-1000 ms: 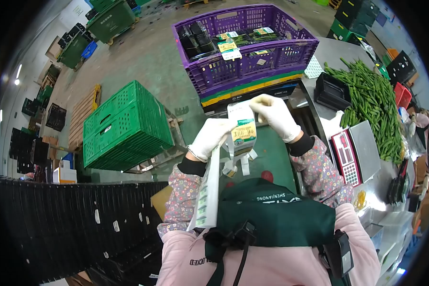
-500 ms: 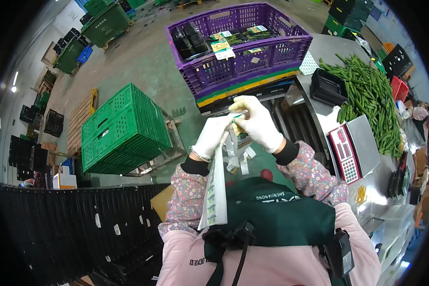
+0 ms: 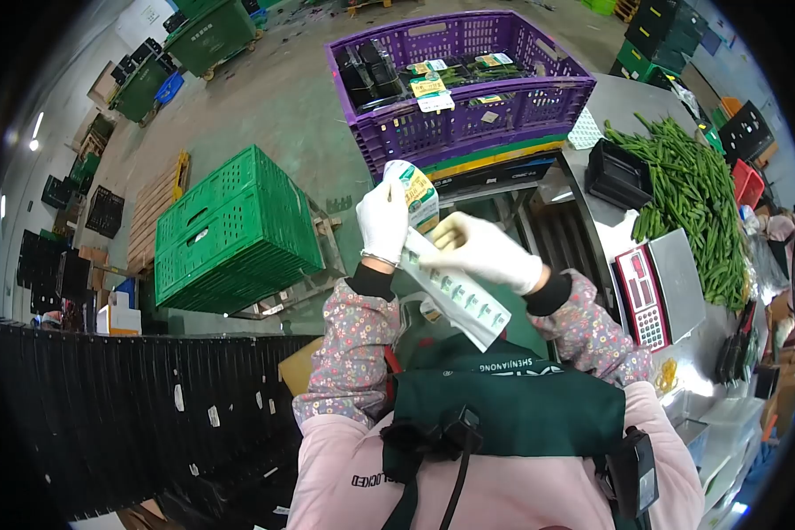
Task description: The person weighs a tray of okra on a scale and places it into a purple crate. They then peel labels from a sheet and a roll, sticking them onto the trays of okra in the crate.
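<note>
My left hand (image 3: 382, 223), in a white glove, is closed around a packaging label (image 3: 421, 196) with yellow and green print, which sticks up above the fingers. A white strip of stickers (image 3: 459, 299) with a row of small green prints slants from the same hand down to the right. My right hand (image 3: 488, 252), also gloved and slightly blurred, is at the upper part of this strip, thumb against it and fingers curled. Whether a single sticker is between those fingertips cannot be made out.
Ahead stands a purple crate (image 3: 477, 119) holding black trays and labelled packs. To the right, a metal table bears a scale (image 3: 645, 296), black trays (image 3: 620, 172) and a heap of green pods (image 3: 693, 212). Green crates (image 3: 230, 234) are on the left, black crates (image 3: 150, 415) nearer.
My left hand has risen and moved apart from the right, showing the printed label. The sticker strip has swung from hanging down to slanting right; my right hand has lowered onto it.
</note>
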A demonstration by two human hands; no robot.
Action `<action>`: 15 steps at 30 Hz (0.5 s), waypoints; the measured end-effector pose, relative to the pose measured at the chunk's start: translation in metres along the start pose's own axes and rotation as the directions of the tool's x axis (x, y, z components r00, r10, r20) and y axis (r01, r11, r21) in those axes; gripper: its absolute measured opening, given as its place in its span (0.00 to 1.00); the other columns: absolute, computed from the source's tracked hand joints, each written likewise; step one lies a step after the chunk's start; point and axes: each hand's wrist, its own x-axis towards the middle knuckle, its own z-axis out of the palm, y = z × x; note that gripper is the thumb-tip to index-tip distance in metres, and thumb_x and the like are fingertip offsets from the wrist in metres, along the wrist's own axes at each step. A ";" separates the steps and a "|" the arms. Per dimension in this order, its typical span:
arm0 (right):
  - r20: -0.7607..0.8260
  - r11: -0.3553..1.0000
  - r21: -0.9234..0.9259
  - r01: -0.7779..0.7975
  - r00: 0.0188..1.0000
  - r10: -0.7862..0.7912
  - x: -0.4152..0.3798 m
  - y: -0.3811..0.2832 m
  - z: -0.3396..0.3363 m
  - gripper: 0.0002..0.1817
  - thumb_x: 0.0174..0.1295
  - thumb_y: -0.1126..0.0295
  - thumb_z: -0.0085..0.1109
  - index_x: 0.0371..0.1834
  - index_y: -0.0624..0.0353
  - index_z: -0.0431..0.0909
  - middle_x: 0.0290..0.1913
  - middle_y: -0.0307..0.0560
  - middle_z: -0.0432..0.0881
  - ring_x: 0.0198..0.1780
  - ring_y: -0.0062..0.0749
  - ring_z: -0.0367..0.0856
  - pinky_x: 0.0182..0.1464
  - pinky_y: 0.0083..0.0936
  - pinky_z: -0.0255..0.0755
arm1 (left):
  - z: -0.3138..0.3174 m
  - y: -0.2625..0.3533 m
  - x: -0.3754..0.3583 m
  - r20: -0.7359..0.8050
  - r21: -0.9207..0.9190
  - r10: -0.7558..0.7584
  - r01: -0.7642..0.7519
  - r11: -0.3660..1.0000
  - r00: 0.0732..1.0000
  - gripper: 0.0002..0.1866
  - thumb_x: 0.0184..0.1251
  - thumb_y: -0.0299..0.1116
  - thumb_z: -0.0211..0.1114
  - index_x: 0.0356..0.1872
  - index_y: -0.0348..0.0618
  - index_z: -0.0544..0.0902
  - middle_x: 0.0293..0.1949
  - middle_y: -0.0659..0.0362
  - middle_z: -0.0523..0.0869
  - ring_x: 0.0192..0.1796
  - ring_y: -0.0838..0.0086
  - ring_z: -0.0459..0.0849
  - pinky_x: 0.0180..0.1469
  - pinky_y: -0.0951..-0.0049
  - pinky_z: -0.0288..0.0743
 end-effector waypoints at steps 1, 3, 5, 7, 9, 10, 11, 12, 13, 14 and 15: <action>0.006 0.995 -0.100 0.019 1.000 -0.018 0.002 0.002 0.005 0.26 0.55 0.54 0.75 0.44 0.67 0.80 0.37 0.43 0.85 0.38 0.20 0.82 0.44 0.21 0.76 | 0.002 0.003 0.000 -0.021 0.010 0.020 -0.020 1.000 1.000 0.15 0.72 0.38 0.59 0.45 0.38 0.86 0.35 0.40 0.86 0.40 0.45 0.87 0.39 0.57 0.79; -0.016 0.992 -0.124 0.028 0.999 -0.030 0.008 0.011 0.008 0.24 0.56 0.54 0.74 0.43 0.66 0.81 0.34 0.43 0.85 0.37 0.19 0.81 0.43 0.22 0.75 | 0.012 -0.008 0.002 -0.055 -0.071 0.031 -0.035 0.997 0.998 0.15 0.74 0.38 0.58 0.46 0.37 0.86 0.33 0.41 0.87 0.35 0.53 0.89 0.37 0.60 0.79; -0.029 1.000 0.007 -0.010 1.000 0.010 0.011 0.015 0.006 0.21 0.59 0.55 0.71 0.41 0.65 0.83 0.32 0.41 0.84 0.35 0.19 0.80 0.41 0.22 0.74 | 0.006 0.002 0.004 -0.052 -0.355 -0.076 0.052 0.933 0.996 0.16 0.76 0.36 0.57 0.47 0.34 0.86 0.31 0.45 0.89 0.32 0.67 0.88 0.36 0.65 0.78; -0.077 1.000 0.000 -0.002 0.997 0.002 0.008 0.019 0.009 0.19 0.62 0.55 0.69 0.40 0.64 0.85 0.31 0.40 0.85 0.34 0.18 0.79 0.39 0.22 0.73 | 0.002 0.007 -0.004 0.005 -0.355 -0.108 0.103 0.929 0.994 0.19 0.79 0.35 0.53 0.53 0.27 0.83 0.43 0.50 0.90 0.43 0.76 0.84 0.46 0.70 0.78; -0.061 0.999 0.033 -0.029 0.998 0.031 0.008 0.026 0.013 0.20 0.64 0.55 0.68 0.44 0.64 0.86 0.32 0.41 0.85 0.34 0.17 0.79 0.39 0.22 0.73 | 0.006 0.009 -0.006 -0.132 -0.324 -0.069 0.022 0.946 0.989 0.18 0.79 0.35 0.54 0.52 0.27 0.83 0.42 0.50 0.91 0.42 0.76 0.85 0.46 0.70 0.78; -0.026 0.999 0.026 -0.039 0.999 0.039 0.009 0.028 0.014 0.21 0.65 0.54 0.67 0.47 0.63 0.85 0.34 0.41 0.86 0.35 0.17 0.79 0.41 0.21 0.75 | 0.008 0.009 -0.006 -0.133 -0.323 -0.070 0.024 0.946 0.989 0.18 0.79 0.35 0.54 0.52 0.27 0.83 0.42 0.50 0.91 0.42 0.76 0.85 0.46 0.70 0.78; -0.022 0.999 0.026 -0.039 0.999 0.040 0.010 0.030 0.014 0.21 0.65 0.54 0.67 0.47 0.63 0.85 0.34 0.41 0.86 0.35 0.17 0.79 0.41 0.21 0.75 | 0.009 0.010 -0.006 -0.154 -0.306 -0.072 0.022 0.952 0.985 0.18 0.79 0.35 0.54 0.51 0.28 0.83 0.40 0.50 0.91 0.42 0.76 0.85 0.46 0.70 0.78; -0.052 0.999 0.007 0.046 0.998 -0.046 0.010 0.031 0.015 0.22 0.65 0.54 0.68 0.48 0.63 0.85 0.35 0.42 0.86 0.36 0.16 0.80 0.42 0.21 0.76 | 0.009 0.010 -0.006 -0.176 -0.288 -0.074 0.020 0.957 0.982 0.17 0.79 0.35 0.54 0.50 0.28 0.83 0.39 0.49 0.91 0.41 0.76 0.85 0.45 0.70 0.79; -0.080 0.991 -0.013 0.130 0.988 -0.131 0.010 0.028 0.017 0.22 0.65 0.54 0.68 0.49 0.63 0.84 0.36 0.42 0.87 0.36 0.16 0.80 0.43 0.20 0.77 | 0.008 0.009 -0.006 -0.177 -0.286 -0.075 0.022 0.958 0.981 0.17 0.79 0.35 0.54 0.50 0.28 0.83 0.39 0.49 0.91 0.41 0.76 0.85 0.45 0.70 0.79; -0.120 0.992 -0.025 0.126 0.985 -0.128 0.011 0.024 0.017 0.23 0.64 0.55 0.69 0.51 0.64 0.83 0.37 0.44 0.87 0.37 0.18 0.82 0.46 0.21 0.78 | 0.006 0.007 -0.005 -0.159 -0.230 -0.064 0.026 0.973 0.985 0.17 0.78 0.34 0.54 0.50 0.29 0.84 0.38 0.48 0.90 0.40 0.77 0.85 0.45 0.70 0.79; -0.121 0.992 -0.024 0.125 0.984 -0.127 0.013 0.018 0.016 0.23 0.64 0.55 0.69 0.51 0.64 0.83 0.37 0.44 0.87 0.37 0.18 0.82 0.46 0.21 0.78 | 0.006 0.007 -0.005 -0.138 -0.173 -0.053 0.029 0.984 0.989 0.17 0.78 0.34 0.54 0.50 0.29 0.84 0.37 0.48 0.90 0.40 0.77 0.85 0.44 0.70 0.79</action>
